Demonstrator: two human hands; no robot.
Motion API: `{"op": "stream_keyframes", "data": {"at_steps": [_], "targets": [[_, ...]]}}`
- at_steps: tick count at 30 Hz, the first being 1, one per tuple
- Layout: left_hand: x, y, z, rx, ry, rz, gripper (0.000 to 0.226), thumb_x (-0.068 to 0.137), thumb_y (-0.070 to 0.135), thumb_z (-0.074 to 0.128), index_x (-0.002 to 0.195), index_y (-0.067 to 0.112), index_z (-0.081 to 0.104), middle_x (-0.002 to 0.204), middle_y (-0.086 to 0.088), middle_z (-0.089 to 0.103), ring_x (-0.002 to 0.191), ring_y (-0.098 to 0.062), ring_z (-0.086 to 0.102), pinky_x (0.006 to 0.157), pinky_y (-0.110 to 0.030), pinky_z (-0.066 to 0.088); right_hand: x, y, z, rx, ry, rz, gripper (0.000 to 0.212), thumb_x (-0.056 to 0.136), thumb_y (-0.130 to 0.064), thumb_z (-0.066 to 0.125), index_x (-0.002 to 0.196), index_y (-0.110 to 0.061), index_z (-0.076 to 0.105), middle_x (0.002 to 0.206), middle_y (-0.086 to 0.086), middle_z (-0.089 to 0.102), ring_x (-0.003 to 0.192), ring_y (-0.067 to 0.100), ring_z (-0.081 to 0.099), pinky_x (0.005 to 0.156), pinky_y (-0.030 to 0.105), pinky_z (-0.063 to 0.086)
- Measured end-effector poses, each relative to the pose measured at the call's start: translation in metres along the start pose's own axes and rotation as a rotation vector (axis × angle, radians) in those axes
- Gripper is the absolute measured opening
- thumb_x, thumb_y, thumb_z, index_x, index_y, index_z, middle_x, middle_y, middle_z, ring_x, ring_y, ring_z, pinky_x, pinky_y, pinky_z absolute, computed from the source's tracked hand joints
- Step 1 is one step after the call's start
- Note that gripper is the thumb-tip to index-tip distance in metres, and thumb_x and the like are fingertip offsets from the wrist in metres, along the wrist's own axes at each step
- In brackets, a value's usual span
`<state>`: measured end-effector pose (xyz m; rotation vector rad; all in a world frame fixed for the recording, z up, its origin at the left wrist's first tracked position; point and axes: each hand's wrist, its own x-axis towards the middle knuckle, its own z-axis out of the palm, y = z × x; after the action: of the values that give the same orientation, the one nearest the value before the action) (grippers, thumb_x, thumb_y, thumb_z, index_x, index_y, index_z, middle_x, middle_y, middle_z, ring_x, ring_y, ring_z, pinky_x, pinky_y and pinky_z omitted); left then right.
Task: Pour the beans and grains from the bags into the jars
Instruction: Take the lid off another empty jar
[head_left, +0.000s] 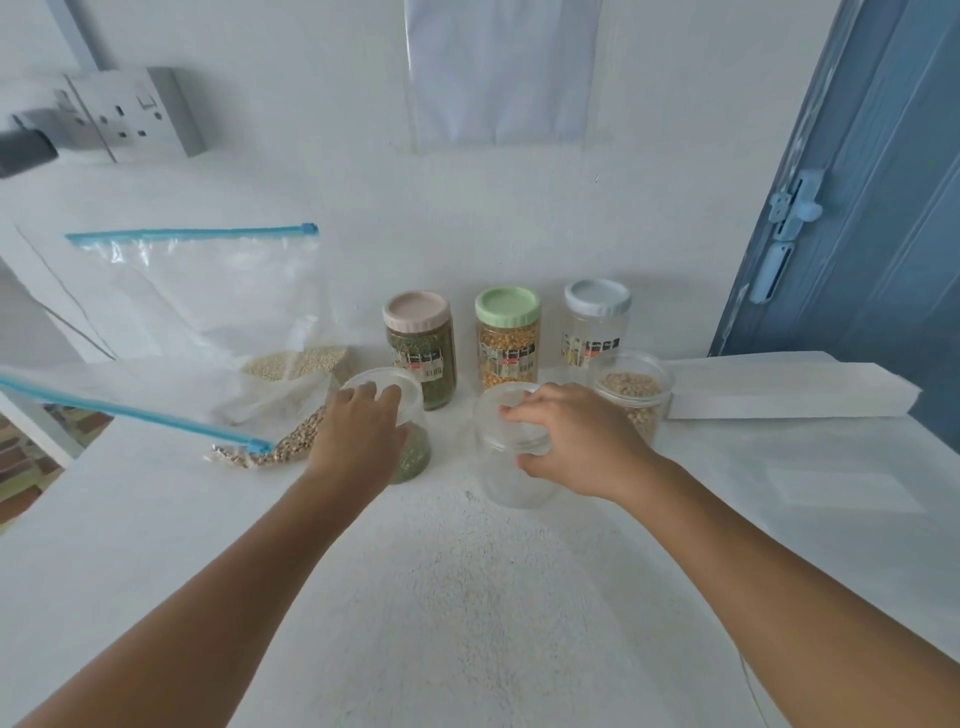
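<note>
We take the empty clear jar (511, 457) at the middle of the table (467, 597) as our landmark. Our right hand (576, 441) has its grip curled over that jar's rim, fingers on top and thumb against the near side. Just left of it, our left hand (358, 431) grips the top of a jar part-filled with green grains (410, 447).

The bags (270, 395) lie further left, zip strips blue, one with pale grain, the nearer with speckled beans at its mouth. Behind the landmark stand three lidded jars: the pink-lidded jar (418, 345), the green-lidded jar (506, 343) and the grey-lidded jar (597, 325). An open jar of beans (634, 395) sits just right.

We judge the risk to be crowding: a sideways tug could knock the open jar over, and the nearer bag's loose mouth may spill.

The table is white and grainy, against a white wall with a socket (130, 114) far left and a blue door (852, 208) to the right.
</note>
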<state>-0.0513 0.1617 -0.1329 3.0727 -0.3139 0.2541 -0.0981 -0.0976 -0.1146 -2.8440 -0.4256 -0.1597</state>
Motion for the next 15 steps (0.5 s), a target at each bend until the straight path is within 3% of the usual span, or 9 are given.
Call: {"op": "stream_keyframes", "data": {"at_steps": [6, 8, 10, 12, 15], "targets": [[0.002, 0.022, -0.001, -0.189, 0.036, 0.099, 0.053, 0.102, 0.029, 0.064, 0.15, 0.015, 0.048, 0.147, -0.009, 0.054, 0.14, -0.032, 0.043, 0.116, -0.04, 0.034, 0.002, -0.003, 0.002, 0.047, -0.002, -0.015, 0.06, 0.091, -0.04, 0.073, 0.148, -0.041, 0.052, 0.147, -0.011, 0.053, 0.133, 0.017, 0.046, 0.104, 0.038, 0.045], [-0.005, 0.029, 0.003, -0.235, 0.031, 0.095, 0.073, 0.1, 0.031, 0.064, 0.162, 0.018, 0.028, 0.167, -0.016, 0.027, 0.155, -0.035, 0.02, 0.126, -0.045, 0.017, 0.0, -0.004, 0.004, 0.053, -0.002, -0.022, 0.061, 0.091, -0.041, 0.072, 0.148, -0.042, 0.052, 0.149, -0.01, 0.052, 0.134, 0.016, 0.045, 0.105, 0.039, 0.044], [-0.024, 0.032, 0.012, -0.305, 0.116, 0.106, 0.092, 0.096, 0.038, 0.067, 0.165, 0.024, 0.009, 0.172, -0.012, 0.003, 0.158, -0.033, 0.001, 0.127, -0.051, 0.005, -0.003, -0.006, 0.004, 0.067, -0.017, -0.034, 0.061, 0.091, -0.045, 0.071, 0.149, -0.043, 0.051, 0.152, -0.01, 0.05, 0.137, 0.015, 0.043, 0.108, 0.037, 0.041], [-0.049, 0.039, 0.025, -0.408, 0.216, 0.146, 0.095, 0.088, 0.047, 0.071, 0.162, 0.025, 0.015, 0.164, -0.006, 0.014, 0.147, -0.027, 0.014, 0.122, -0.047, 0.013, -0.007, -0.007, 0.002, 0.114, -0.046, -0.045, 0.065, 0.09, -0.055, 0.07, 0.151, -0.042, 0.049, 0.155, -0.012, 0.047, 0.142, 0.011, 0.038, 0.112, 0.035, 0.036], [-0.08, 0.052, 0.042, -0.626, 0.119, 0.137, 0.104, 0.077, 0.063, 0.078, 0.157, 0.028, 0.022, 0.146, 0.008, 0.027, 0.131, -0.012, 0.027, 0.116, -0.035, 0.029, -0.009, -0.007, -0.003, 0.342, -0.052, -0.003, 0.072, 0.088, -0.069, 0.067, 0.151, -0.042, 0.047, 0.149, -0.014, 0.051, 0.139, 0.007, 0.041, 0.117, 0.039, 0.035]]}}
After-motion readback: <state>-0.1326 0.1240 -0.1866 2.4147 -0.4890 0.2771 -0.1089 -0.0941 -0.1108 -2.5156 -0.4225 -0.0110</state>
